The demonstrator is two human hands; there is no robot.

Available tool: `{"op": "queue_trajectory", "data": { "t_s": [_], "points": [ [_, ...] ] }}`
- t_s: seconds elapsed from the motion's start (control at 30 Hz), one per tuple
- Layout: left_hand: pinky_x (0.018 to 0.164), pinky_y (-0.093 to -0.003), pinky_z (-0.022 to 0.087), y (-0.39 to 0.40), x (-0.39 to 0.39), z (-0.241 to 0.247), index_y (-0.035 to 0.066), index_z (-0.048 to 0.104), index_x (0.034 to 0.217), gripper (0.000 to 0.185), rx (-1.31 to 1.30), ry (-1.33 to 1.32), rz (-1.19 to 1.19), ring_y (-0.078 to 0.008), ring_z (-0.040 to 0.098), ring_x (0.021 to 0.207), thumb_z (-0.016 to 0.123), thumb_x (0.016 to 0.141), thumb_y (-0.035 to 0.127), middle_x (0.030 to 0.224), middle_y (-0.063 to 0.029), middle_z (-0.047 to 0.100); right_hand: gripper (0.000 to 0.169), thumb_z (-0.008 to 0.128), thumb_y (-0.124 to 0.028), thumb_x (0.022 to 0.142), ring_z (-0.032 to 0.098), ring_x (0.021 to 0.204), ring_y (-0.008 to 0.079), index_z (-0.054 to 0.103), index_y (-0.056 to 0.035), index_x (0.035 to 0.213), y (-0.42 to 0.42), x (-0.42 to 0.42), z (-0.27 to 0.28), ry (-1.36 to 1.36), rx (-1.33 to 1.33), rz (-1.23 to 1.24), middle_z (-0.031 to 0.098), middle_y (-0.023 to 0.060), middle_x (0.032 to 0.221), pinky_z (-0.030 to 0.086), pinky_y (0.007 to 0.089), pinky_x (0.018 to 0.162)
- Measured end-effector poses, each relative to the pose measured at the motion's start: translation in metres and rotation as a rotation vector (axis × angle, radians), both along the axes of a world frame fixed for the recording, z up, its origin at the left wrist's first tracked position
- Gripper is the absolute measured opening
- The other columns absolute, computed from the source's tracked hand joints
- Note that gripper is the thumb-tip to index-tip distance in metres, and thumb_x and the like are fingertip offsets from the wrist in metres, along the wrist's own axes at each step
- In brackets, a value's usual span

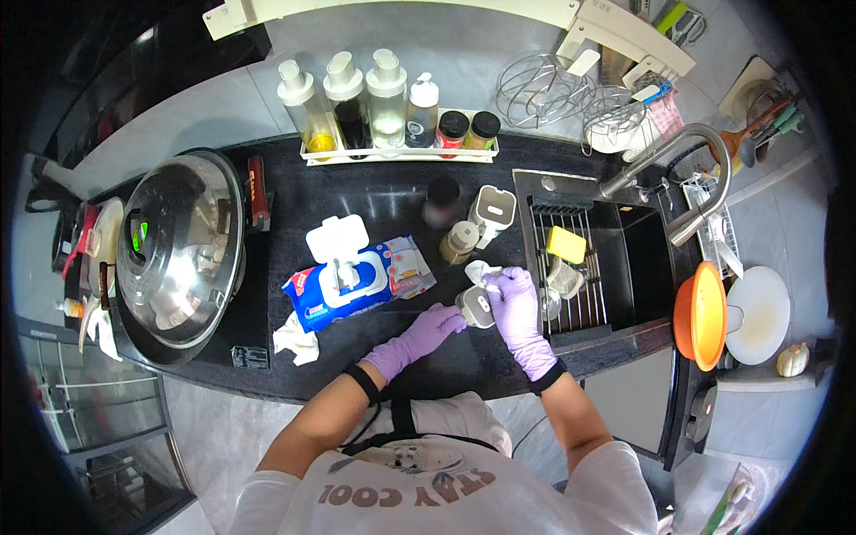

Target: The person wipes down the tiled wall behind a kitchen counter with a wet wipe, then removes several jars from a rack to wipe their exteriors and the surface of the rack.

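Note:
My left hand (428, 334), in a purple glove, grips the near left side of a small seasoning container (478, 307) with a grey lid. In my gloved right hand (518, 314) a crumpled white wipe (480, 271) is pinched above and beside that container. Just beyond stand a round-capped spice jar (460, 242) and a second grey-lidded container (493, 210) with a handle. A dark-capped jar (441, 200) is behind them, partly blurred. Left of my hands lies a blue pack of wet wipes (351, 287) with its white flap raised and a wipe poking out.
A used wipe (296, 340) lies near the counter's front. At left, a domed steel lid (184, 247) covers a pan on the cooktop. Bottles and jars fill a white rack (401, 155). Right, a yellow sponge (566, 245) rests on the sink's drying rack (588, 301), beside an orange basin (699, 317).

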State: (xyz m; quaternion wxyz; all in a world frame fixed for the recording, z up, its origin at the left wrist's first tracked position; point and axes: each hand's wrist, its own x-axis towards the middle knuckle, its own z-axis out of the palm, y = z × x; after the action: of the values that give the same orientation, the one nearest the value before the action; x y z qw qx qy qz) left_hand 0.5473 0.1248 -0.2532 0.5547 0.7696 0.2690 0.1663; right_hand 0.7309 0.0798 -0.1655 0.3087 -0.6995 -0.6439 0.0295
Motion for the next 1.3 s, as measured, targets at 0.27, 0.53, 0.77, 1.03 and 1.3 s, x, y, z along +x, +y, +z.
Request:
{"op": "queue_trajectory", "data": {
  "t_s": [0.27, 0.53, 0.77, 1.03, 1.3],
  "points": [
    [0.085, -0.0346, 0.046, 0.000, -0.001, 0.001, 0.006, 0.063, 0.099, 0.023, -0.061, -0.009, 0.008, -0.0236, 0.059, 0.091, 0.049, 0.098, 0.024, 0.090, -0.0103, 0.062, 0.020, 0.067, -0.003, 0.075, 0.062, 0.091, 0.0291, 0.069, -0.0112, 0.092, -0.010, -0.014, -0.003, 0.187, -0.128, 0.189, 0.062, 0.0077, 0.094, 0.051, 0.0378, 0.081],
    [0.085, -0.0384, 0.046, 0.008, -0.001, -0.012, 0.009, 0.066, 0.102, 0.027, -0.036, -0.015, -0.031, -0.0288, 0.058, 0.090, 0.051, 0.096, 0.029, 0.093, -0.0126, 0.064, 0.012, 0.067, -0.009, 0.079, 0.062, 0.088, 0.0299, 0.069, -0.0114, 0.091, -0.014, -0.003, 0.007, 0.069, -0.159, 0.306, 0.061, 0.0073, 0.092, 0.051, 0.0390, 0.080],
    [0.086, -0.0368, 0.047, 0.007, -0.001, -0.002, 0.008, 0.062, 0.105, 0.025, -0.086, 0.044, -0.062, -0.0272, 0.060, 0.092, 0.046, 0.098, 0.026, 0.094, -0.0118, 0.064, 0.016, 0.065, -0.003, 0.076, 0.063, 0.088, 0.0303, 0.069, -0.0094, 0.090, -0.029, -0.007, 0.001, 0.094, -0.144, 0.250, 0.062, 0.0089, 0.091, 0.052, 0.0390, 0.079],
    [0.085, -0.0403, 0.047, 0.019, 0.004, 0.002, 0.005, 0.059, 0.098, 0.030, -0.065, 0.059, -0.173, -0.0312, 0.063, 0.092, 0.040, 0.098, 0.029, 0.091, -0.0125, 0.067, 0.010, 0.063, -0.004, 0.084, 0.063, 0.089, 0.0253, 0.068, -0.0057, 0.093, -0.039, 0.022, 0.019, 0.357, -0.198, 0.068, 0.064, 0.0102, 0.092, 0.051, 0.0338, 0.082],
    [0.089, -0.0342, 0.043, 0.035, 0.005, 0.016, 0.005, 0.061, 0.098, 0.035, -0.219, 0.144, -0.280, -0.0217, 0.060, 0.094, 0.040, 0.100, 0.033, 0.093, -0.0085, 0.064, 0.012, 0.060, -0.009, 0.093, 0.054, 0.089, 0.0068, 0.064, -0.0035, 0.104, -0.016, 0.007, 0.010, 0.930, 0.066, -0.213, 0.062, -0.0007, 0.099, 0.044, 0.0217, 0.082]
  ]
}}
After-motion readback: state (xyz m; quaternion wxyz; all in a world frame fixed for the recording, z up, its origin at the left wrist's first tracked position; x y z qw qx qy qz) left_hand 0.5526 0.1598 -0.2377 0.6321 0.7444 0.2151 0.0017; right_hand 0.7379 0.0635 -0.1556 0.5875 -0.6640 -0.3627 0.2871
